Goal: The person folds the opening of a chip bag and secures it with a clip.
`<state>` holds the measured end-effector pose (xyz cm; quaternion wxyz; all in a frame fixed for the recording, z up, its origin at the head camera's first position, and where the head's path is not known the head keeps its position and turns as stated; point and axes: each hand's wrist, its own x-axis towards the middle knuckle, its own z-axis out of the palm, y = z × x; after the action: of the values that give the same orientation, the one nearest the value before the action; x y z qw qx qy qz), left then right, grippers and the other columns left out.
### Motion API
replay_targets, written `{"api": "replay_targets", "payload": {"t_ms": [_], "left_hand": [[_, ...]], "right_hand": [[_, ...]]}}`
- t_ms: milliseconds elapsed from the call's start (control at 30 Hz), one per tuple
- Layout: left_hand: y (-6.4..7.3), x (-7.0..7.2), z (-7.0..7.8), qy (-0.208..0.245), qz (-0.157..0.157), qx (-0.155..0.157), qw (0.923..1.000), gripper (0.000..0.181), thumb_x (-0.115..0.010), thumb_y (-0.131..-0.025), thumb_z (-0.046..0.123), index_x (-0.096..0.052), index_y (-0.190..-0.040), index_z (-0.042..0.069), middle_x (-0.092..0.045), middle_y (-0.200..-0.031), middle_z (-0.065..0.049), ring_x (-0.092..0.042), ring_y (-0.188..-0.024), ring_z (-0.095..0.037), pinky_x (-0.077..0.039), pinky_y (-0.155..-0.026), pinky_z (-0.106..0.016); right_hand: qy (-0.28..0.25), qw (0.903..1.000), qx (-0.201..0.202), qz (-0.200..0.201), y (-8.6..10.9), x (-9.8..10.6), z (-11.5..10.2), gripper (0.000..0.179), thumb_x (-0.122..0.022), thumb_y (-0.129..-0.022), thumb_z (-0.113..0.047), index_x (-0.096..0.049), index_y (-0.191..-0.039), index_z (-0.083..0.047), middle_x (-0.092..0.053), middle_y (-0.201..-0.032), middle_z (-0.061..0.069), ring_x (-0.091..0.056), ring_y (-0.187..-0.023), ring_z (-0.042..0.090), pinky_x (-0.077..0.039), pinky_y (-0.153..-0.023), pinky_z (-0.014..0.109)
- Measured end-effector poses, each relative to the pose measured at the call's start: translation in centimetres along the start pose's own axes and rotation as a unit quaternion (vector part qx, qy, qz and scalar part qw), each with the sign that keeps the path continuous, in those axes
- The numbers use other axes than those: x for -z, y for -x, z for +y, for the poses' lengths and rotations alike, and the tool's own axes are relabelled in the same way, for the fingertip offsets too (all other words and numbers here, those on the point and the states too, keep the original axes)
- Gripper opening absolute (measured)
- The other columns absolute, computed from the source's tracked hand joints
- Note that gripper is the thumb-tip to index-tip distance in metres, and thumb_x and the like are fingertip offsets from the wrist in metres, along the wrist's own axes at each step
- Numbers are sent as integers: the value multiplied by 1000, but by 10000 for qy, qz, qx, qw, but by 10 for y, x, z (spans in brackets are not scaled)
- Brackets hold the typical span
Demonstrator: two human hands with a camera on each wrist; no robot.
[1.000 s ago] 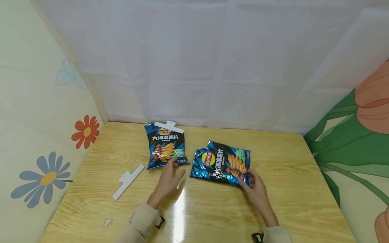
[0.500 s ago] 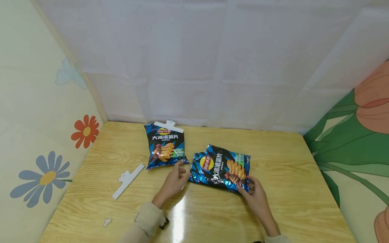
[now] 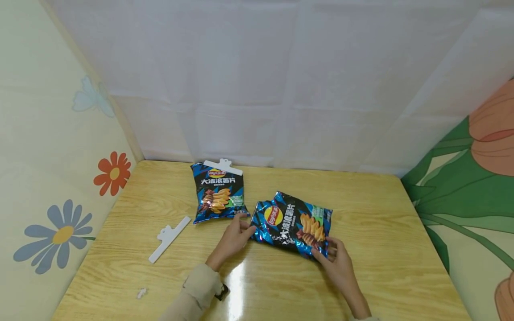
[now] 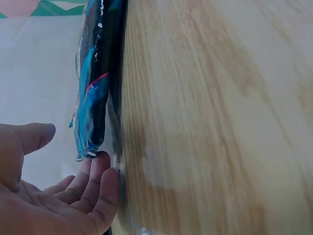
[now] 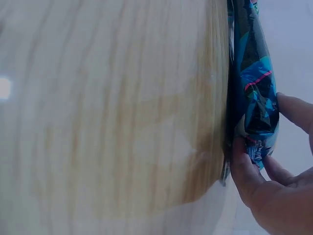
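one right hand (image 3: 336, 264) pinches the near corner of a chip bag (image 3: 291, 225) turned sideways at mid-table (image 3: 373, 267); the left hand (image 3: 234, 237), thumb spread, fingers relaxed, has its tips at the other end. left of that lies another bag (image 3: 218, 194), a white clip (image 3: 223, 167) across its top; farther left, a loose clip (image 3: 170, 239).

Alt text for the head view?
A right hand grips one end of a chip bag on a table, the left hand by its other end. To its left lie a second bag, white clip across its top, and a loose clip.
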<state>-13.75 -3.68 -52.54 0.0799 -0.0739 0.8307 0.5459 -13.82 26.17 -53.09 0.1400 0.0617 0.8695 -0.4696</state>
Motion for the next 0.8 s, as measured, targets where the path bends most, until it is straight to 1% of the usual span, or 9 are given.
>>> {"api": "replay_targets", "payload": {"t_ms": [100,200,333,400,500,633,733,800], "left_hand": [[-2,0,-1,30,-13,-62,10000,47,-59,-100,20,-44,-137,-4,-68,-103,-17,-62,-86,-20,-52,-76,-33],[-4,0,-2,66,-23,-168,9998,44,-58,-100,19,-47,-135,-6,-68,-98,-16,-62,-84,-20,-51,-76,-34],[-5,1,-4,105,2,-356,9993,36,-56,-101,16,-55,-128,-8,-70,-101,-19,-65,-91,-25,-52,-82,-37],[-6,1,-6,31,48,-450,9990,32,-55,-101,15,-59,-123,-8,-71,-103,-19,-66,-93,-25,-52,-84,-36],[-7,2,-7,-83,116,-501,9986,26,-55,-101,13,-62,-117,-6,-70,-101,-17,-63,-91,-22,-51,-82,-34],[-7,3,-6,-255,161,-483,9984,23,-54,-100,10,-63,-115,-6,-67,-98,-15,-60,-88,-19,-50,-79,-33],[-8,4,-6,-361,164,-471,9981,23,-53,-100,8,-62,-116,-6,-67,-99,-16,-62,-91,-22,-51,-81,-36],[-8,5,-5,-376,150,-449,9982,22,-52,-100,5,-62,-116,-7,-68,-100,-18,-63,-93,-25,-52,-83,-39]], "right_hand": [[-4,10000,-42,14,1,0,0,73,-70,-94,-29,-33,-144,8,-45,-140,34,-54,-123,47,-49,-100,52],[9,10000,-66,7,2,0,0,71,-70,-93,-28,-33,-144,7,-47,-138,34,-55,-122,46,-50,-99,51],[-42,10000,-25,-23,4,-1,0,71,-72,-92,-30,-37,-141,7,-53,-130,34,-59,-115,42,-54,-94,46],[-32,10000,13,-15,5,-1,0,70,-74,-90,-31,-39,-138,7,-56,-125,32,-61,-109,39,-55,-90,44],[71,10000,51,7,5,-2,1,67,-74,-90,-34,-43,-134,6,-59,-119,28,-63,-103,32,-56,-86,42],[238,9997,41,9,6,-2,3,60,-72,-91,-38,-48,-128,3,-61,-112,23,-65,-95,26,-54,-80,35],[252,9997,-23,-47,6,-2,3,56,-71,-91,-39,-50,-125,0,-62,-109,20,-65,-92,22,-52,-77,29],[255,9996,-26,-87,6,-2,2,54,-71,-91,-39,-51,-123,0,-62,-108,19,-65,-91,22,-52,-76,29]]}}
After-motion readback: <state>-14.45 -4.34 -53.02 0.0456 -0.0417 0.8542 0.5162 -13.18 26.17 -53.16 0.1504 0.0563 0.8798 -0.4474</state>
